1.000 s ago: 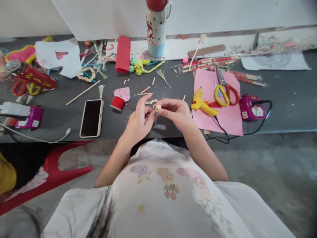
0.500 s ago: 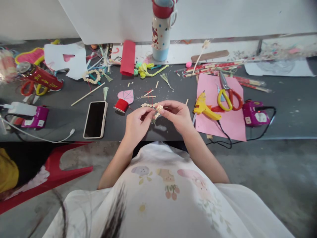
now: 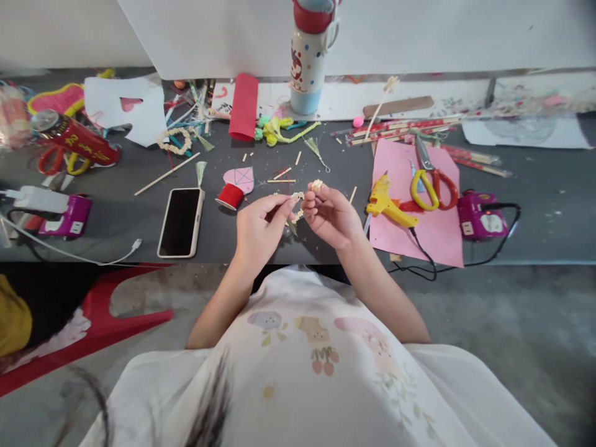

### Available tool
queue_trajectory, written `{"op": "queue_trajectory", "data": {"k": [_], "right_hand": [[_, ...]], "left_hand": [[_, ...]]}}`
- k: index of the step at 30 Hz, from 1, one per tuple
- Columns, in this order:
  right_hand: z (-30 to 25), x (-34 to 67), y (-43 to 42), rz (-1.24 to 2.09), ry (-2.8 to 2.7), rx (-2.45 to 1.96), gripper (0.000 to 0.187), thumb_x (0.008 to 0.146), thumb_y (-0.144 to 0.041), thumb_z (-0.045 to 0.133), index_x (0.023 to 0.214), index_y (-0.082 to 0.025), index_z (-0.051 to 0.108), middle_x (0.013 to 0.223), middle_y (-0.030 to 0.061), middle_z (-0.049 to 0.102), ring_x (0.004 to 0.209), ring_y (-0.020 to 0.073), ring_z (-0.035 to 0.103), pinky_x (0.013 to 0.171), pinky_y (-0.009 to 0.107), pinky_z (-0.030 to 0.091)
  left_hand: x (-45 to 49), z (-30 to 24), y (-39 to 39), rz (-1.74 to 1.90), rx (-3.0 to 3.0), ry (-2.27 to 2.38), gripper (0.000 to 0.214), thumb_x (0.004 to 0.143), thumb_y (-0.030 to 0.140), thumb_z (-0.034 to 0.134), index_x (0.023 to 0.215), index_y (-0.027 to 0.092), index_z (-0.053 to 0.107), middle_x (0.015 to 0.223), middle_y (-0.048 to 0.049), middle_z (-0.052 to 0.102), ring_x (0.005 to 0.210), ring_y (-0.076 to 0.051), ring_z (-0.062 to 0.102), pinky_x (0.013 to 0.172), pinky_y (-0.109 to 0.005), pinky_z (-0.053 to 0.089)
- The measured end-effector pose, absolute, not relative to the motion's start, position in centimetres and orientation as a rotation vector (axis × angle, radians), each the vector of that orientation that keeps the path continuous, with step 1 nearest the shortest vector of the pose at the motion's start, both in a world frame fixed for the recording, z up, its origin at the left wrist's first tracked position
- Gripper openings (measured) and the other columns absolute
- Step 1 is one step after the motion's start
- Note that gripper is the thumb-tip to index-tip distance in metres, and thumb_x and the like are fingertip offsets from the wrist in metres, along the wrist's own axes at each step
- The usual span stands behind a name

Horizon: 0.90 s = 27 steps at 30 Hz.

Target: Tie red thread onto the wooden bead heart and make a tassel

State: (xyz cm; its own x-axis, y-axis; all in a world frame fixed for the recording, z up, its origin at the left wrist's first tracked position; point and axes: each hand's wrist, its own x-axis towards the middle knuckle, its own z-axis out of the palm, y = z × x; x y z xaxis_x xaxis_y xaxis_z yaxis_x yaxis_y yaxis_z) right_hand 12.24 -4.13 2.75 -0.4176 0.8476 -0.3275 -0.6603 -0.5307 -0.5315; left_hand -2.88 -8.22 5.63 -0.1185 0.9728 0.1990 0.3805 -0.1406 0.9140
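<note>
My left hand (image 3: 261, 226) is closed, thumb and forefinger pinching a knobbly cream-coloured ring (image 3: 298, 215) over the table's front edge; fingers hide much of it. Close beside it, my right hand (image 3: 334, 216) pinches a small cream flower-like piece (image 3: 316, 185) at its raised fingertips. Left of the hands lie a red thread spool (image 3: 230, 197) and a pink paper heart (image 3: 240, 179) with crossing lines. Just beyond them, thin sticks (image 3: 281, 180) rest with red thread. A yellow glue gun (image 3: 390, 203) lies on pink paper (image 3: 419, 239) to the right.
A phone (image 3: 178, 222) lies at left, near a red can (image 3: 84, 141) and a purple socket block (image 3: 69, 217). Scissors (image 3: 431, 180) rest on the pink paper, with another purple block (image 3: 482, 215) and cable beside it. A bottle (image 3: 307, 68) stands at the back.
My right hand has drawn slightly up and right, away from the left, carrying the cream flower-like piece. The left hand stays almost in place with the ring. The view has shifted slightly.
</note>
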Motion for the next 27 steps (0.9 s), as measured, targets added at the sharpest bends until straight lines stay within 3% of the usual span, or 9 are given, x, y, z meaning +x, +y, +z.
{"op": "queue_trajectory", "data": {"k": [6,13,27], "right_hand": [[2.6,12.0,-4.2,2.130,-0.373,-0.651,0.015,0.075,-0.032,0.072,0.082,-0.020,0.068,0.071,-0.0040,0.061,0.064,0.0050,0.054,0.058,0.015,0.047],[2.6,11.8,-4.2,2.192,-0.355,-0.596,0.016,0.073,-0.029,0.075,0.081,-0.018,0.067,0.070,-0.0057,0.061,0.064,0.0019,0.054,0.059,0.011,0.046],[2.7,11.1,-4.2,2.021,-0.543,-0.795,0.017,0.071,-0.030,0.077,0.079,-0.016,0.070,0.068,-0.0026,0.061,0.062,0.0046,0.053,0.058,0.016,0.045]], "left_hand": [[-2.9,5.8,-8.2,1.271,1.584,1.464,0.020,0.087,0.033,0.063,0.089,0.016,0.074,0.070,-0.0004,0.071,0.061,-0.008,0.065,0.060,-0.017,0.050],[-3.2,5.5,-8.3,1.281,1.587,1.463,0.018,0.086,0.032,0.064,0.088,0.016,0.073,0.075,-0.0018,0.073,0.064,-0.009,0.067,0.061,-0.017,0.052],[-4.0,5.3,-8.5,1.212,1.573,1.502,0.018,0.086,0.032,0.064,0.087,0.017,0.072,0.070,-0.0005,0.071,0.060,-0.009,0.064,0.058,-0.018,0.049]]}}
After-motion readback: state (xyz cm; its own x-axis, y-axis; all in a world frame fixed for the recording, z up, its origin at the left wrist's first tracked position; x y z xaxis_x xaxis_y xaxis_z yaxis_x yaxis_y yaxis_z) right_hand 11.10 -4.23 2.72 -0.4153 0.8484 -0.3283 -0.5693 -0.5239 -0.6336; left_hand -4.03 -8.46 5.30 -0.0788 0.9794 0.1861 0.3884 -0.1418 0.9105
